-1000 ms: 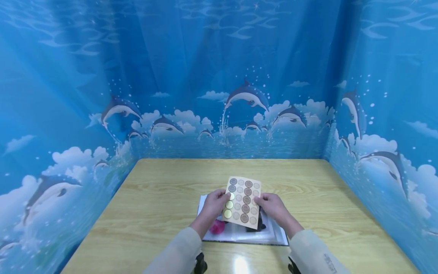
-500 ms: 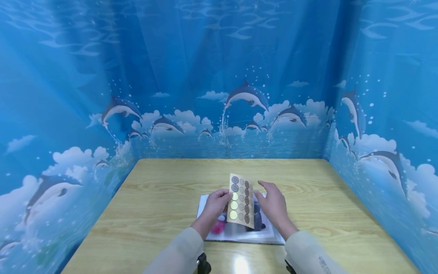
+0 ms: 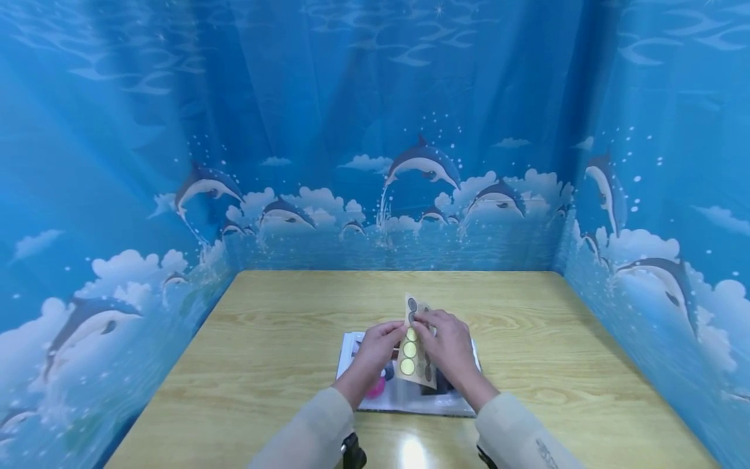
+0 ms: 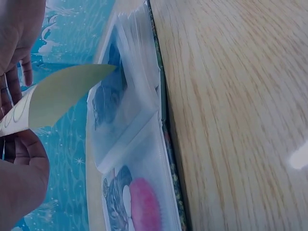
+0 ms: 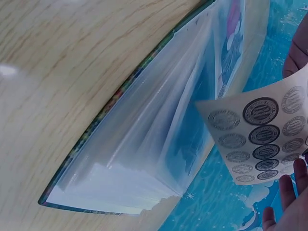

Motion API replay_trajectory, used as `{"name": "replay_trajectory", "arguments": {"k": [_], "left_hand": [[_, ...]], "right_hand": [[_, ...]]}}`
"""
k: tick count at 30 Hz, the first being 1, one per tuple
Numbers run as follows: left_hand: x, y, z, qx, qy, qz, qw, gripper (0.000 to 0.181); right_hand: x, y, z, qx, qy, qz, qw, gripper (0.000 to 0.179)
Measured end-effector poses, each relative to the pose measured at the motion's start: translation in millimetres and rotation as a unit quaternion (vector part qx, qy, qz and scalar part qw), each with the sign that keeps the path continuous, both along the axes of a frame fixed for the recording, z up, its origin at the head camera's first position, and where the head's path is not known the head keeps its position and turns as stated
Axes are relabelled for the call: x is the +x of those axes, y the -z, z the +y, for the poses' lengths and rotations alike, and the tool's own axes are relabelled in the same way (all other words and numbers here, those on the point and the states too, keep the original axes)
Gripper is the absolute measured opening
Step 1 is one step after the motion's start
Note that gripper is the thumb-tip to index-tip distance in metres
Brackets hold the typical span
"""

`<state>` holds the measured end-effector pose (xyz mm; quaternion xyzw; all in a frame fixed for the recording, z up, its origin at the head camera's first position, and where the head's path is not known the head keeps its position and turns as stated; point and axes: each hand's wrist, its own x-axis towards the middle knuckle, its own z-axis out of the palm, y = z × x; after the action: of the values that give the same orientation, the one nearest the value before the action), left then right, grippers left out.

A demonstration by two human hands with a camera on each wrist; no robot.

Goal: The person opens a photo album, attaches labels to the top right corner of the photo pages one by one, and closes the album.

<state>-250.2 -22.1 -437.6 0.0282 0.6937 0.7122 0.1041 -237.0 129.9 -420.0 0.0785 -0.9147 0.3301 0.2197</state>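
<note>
Head view: your left hand (image 3: 379, 344) pinches the left edge of a sticker sheet (image 3: 419, 365), held above the open album (image 3: 404, 401) on the table (image 3: 263, 339); your right hand (image 3: 448, 340) sets thumb and forefinger against the sheet's face, though you cannot tell whether they grip it. Left wrist view: you see the sheet's plain back curving above the album, whose left page bears a pink shape (image 4: 145, 204). Right wrist view: round emblems (image 5: 260, 111) cover the sheet above the album.
</note>
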Motion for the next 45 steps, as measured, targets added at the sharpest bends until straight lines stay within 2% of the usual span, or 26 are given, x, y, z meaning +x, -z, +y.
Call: {"name": "replay_trajectory", "arguments": {"k": [11,21,25,30,36,39,45], "left_hand": [[-1.5,-5.1,1.2,-0.002,0.021,0.026,0.9994,0.028],[0.6,-9.2,2.1,-0.025,0.023,0.038,0.9987,0.026],[1.3,-9.2,2.4,-0.031,0.011,0.035,0.9988,0.025],[-1.7,-6.2,1.9,-0.034,-0.023,0.021,0.9989,0.022],[-3.6,-1.5,-2.2,-0.039,-0.041,0.020,0.9982,0.021],[-4.9,2.2,-8.0,-0.039,-0.049,0.012,0.9980,0.023],[-9.7,10.0,-31.2,-0.041,-0.076,-0.018,0.9961,0.031]], "right_hand": [[0.1,-4.5,-1,-0.045,0.004,-0.052,0.9976,0.026],[2.1,-4.5,-1,-0.051,0.009,-0.048,0.9975,0.020],[2.3,-5.1,-1,-0.062,0.022,-0.063,0.9958,0.019],[0.9,-4.8,1,-0.075,0.029,-0.074,0.9940,0.018],[0.4,-2.7,5,-0.131,0.035,-0.086,0.9870,0.018],[-0.8,-1.8,8,-0.158,0.047,-0.091,0.9821,0.020],[-3.8,0.9,16,-0.167,0.074,-0.079,0.9801,0.020]]}}
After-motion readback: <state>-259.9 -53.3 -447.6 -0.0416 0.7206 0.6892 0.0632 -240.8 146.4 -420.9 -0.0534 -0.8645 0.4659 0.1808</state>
